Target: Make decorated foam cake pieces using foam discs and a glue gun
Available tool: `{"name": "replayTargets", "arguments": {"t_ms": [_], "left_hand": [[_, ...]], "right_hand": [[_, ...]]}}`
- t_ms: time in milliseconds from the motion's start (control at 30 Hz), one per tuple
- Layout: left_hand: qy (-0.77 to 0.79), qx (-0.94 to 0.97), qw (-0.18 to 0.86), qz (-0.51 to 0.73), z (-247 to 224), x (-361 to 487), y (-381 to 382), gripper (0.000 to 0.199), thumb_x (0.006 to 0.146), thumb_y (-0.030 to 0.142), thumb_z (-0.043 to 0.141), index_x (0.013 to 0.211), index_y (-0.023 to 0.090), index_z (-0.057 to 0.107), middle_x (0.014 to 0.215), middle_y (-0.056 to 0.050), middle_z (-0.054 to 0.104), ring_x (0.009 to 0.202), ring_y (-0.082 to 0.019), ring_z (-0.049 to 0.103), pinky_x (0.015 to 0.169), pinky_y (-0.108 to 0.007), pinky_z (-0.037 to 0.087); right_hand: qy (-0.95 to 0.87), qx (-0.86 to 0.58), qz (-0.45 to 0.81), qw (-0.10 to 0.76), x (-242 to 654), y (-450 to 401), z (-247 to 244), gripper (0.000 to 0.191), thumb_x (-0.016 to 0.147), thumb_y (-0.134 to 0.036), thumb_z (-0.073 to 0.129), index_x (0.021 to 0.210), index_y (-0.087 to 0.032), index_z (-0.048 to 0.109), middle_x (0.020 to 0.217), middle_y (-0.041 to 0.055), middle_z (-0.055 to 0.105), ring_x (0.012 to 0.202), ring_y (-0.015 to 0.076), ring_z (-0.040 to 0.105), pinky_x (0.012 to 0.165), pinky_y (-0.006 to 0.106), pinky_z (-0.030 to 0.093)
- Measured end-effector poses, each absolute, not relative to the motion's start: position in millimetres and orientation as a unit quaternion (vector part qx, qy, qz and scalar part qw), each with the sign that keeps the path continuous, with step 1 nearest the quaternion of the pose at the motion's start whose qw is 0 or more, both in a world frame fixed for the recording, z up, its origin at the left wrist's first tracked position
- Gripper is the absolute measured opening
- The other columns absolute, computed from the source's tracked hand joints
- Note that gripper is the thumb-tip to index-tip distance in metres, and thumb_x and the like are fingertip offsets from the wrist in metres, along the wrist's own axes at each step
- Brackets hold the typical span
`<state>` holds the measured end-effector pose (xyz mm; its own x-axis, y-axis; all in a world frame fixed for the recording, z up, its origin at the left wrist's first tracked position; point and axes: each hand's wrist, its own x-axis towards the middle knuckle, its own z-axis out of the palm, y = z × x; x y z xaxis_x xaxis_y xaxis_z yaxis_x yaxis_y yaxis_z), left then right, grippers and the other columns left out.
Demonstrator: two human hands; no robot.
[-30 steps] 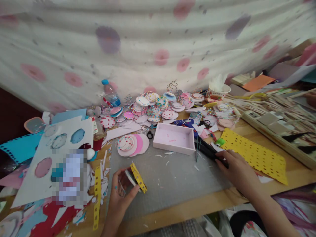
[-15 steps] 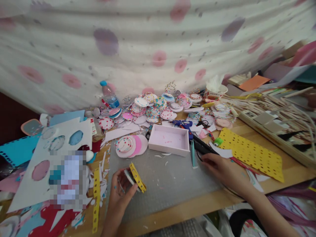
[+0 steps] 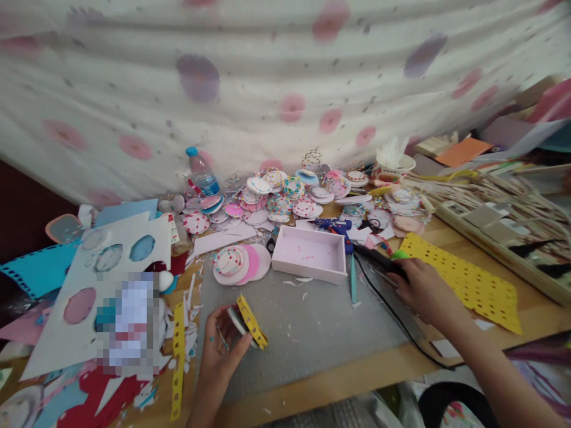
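My left hand [image 3: 223, 342] is closed round a small round white paper piece [image 3: 238, 320], pinching it between thumb and fingers. A curved yellow strip with punched shapes [image 3: 252, 321] stands along its right side. My right hand [image 3: 422, 288] grips a long dark tool [image 3: 377, 257] by its near end; its exact kind I cannot make out. Close to the tool's far end lie a blue glue gun [image 3: 334, 226] and a teal stick-like tool [image 3: 353, 279]. A black cord [image 3: 392, 315] curves from there to the table's front edge.
An open white box [image 3: 307, 270] stands on the grey mat [image 3: 307, 333], right of stacked paper discs [image 3: 259, 261]. Decorated discs [image 3: 279, 205] are heaped behind. A yellow punched sheet [image 3: 473, 285] and a power strip [image 3: 504, 249] lie right. Paper scraps and a bottle [image 3: 203, 175] are left.
My right hand has lifted the dark tool and moved a little up and right with it. More of the cord shows on the mat. My left hand keeps its hold.
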<state>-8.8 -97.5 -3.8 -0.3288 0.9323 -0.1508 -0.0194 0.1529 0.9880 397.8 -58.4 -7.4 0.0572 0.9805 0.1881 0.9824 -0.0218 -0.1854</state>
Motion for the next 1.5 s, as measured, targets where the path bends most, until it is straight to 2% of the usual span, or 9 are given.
{"name": "replayTargets", "arguments": {"t_ms": [300, 433, 667, 900, 1033, 1133, 1233, 1367, 1500], "left_hand": [[0.616, 0.382, 0.456, 0.516, 8.7, -5.3, -97.1, 0.057, 0.059, 0.033, 0.081, 0.106, 0.023, 0.050, 0.111, -0.007, 0.063, 0.097, -0.022, 0.065, 0.087, -0.034, 0.053], [0.611, 0.383, 0.435, 0.540, 8.7, 2.5, -95.6, 0.053, 0.062, 0.037, 0.077, 0.105, 0.024, 0.049, 0.110, -0.007, 0.064, 0.094, -0.021, 0.066, 0.084, -0.033, 0.053], [0.619, 0.389, 0.461, 0.503, 9.9, -5.1, -95.8, 0.055, 0.062, 0.033, 0.078, 0.106, 0.023, 0.047, 0.110, -0.008, 0.064, 0.094, -0.022, 0.067, 0.086, -0.036, 0.053], [0.613, 0.412, 0.440, 0.510, 3.2, -8.0, -92.7, 0.056, 0.060, 0.029, 0.079, 0.106, 0.023, 0.048, 0.110, -0.008, 0.064, 0.094, -0.023, 0.067, 0.086, -0.037, 0.054], [0.620, 0.437, 0.415, 0.503, -0.3, -4.4, -94.9, 0.055, 0.063, 0.031, 0.077, 0.109, 0.023, 0.047, 0.111, -0.008, 0.060, 0.098, -0.022, 0.064, 0.089, -0.038, 0.053], [0.621, 0.455, 0.398, 0.499, -2.2, -0.9, -98.2, 0.056, 0.067, 0.032, 0.075, 0.113, 0.024, 0.045, 0.115, -0.008, 0.057, 0.104, -0.022, 0.061, 0.092, -0.039, 0.051], [0.624, 0.469, 0.390, 0.489, -3.0, 0.9, -100.8, 0.059, 0.067, 0.031, 0.075, 0.116, 0.024, 0.043, 0.115, -0.008, 0.056, 0.105, -0.023, 0.061, 0.091, -0.040, 0.051], [0.636, 0.482, 0.370, 0.476, -1.5, 3.1, -103.1, 0.060, 0.067, 0.030, 0.075, 0.117, 0.022, 0.042, 0.112, -0.009, 0.057, 0.101, -0.023, 0.062, 0.089, -0.040, 0.051], [0.640, 0.511, 0.336, 0.464, -0.8, 6.9, -106.9, 0.063, 0.069, 0.027, 0.074, 0.122, 0.022, 0.040, 0.119, -0.010, 0.055, 0.109, -0.024, 0.058, 0.095, -0.042, 0.048]], "right_hand": [[-0.540, -0.782, 0.130, 0.281, 409.0, -80.6, 13.7, 0.035, 0.090, -0.055, 0.032, 0.085, -0.024, 0.049, 0.064, 0.0096, 0.062, 0.054, 0.0252, 0.060, 0.052, 0.036, 0.045], [-0.570, -0.789, 0.055, 0.223, 397.2, -59.3, -1.2, 0.044, 0.076, -0.058, 0.053, 0.097, -0.019, 0.051, 0.075, 0.0118, 0.065, 0.066, 0.0293, 0.064, 0.052, 0.034, 0.043], [-0.612, -0.781, 0.031, 0.117, 403.7, -39.6, 28.6, 0.023, 0.085, -0.036, 0.049, 0.103, -0.022, 0.056, 0.096, 0.0142, 0.069, 0.068, 0.0263, 0.064, 0.049, 0.028, 0.033], [-0.537, -0.838, -0.001, 0.098, 436.2, -53.6, 46.2, 0.028, 0.083, -0.036, 0.054, 0.106, -0.019, 0.054, 0.087, 0.0156, 0.067, 0.065, 0.0258, 0.061, 0.051, 0.030, 0.034], [-0.505, -0.842, 0.058, 0.182, 409.3, -74.6, 29.1, 0.028, 0.078, -0.038, 0.059, 0.098, -0.019, 0.053, 0.068, 0.0078, 0.061, 0.060, 0.0249, 0.059, 0.052, 0.031, 0.038], [-0.495, -0.778, 0.212, 0.324, 360.5, -96.9, 28.8, 0.031, 0.083, -0.047, 0.055, 0.099, -0.021, 0.050, 0.055, -0.0010, 0.052, 0.048, 0.0186, 0.052, 0.049, 0.028, 0.040], [-0.562, -0.651, 0.342, 0.377, 304.8, -119.9, 36.7, 0.029, 0.087, -0.046, 0.052, 0.103, -0.022, 0.051, 0.063, -0.0020, 0.053, 0.056, 0.0154, 0.053, 0.053, 0.024, 0.045], [-0.623, -0.553, 0.429, 0.350, 248.6, -143.7, 41.0, 0.035, 0.094, -0.035, 0.043, 0.127, -0.025, 0.044, 0.086, 0.0024, 0.066, 0.058, 0.0123, 0.058, 0.055, 0.021, 0.052], [-0.723, -0.491, 0.383, 0.299, 223.5, -156.2, 31.8, 0.043, 0.092, -0.025, 0.046, 0.135, -0.023, 0.042, 0.115, 0.0096, 0.068, 0.096, 0.0185, 0.069, 0.079, 0.022, 0.055]]}}
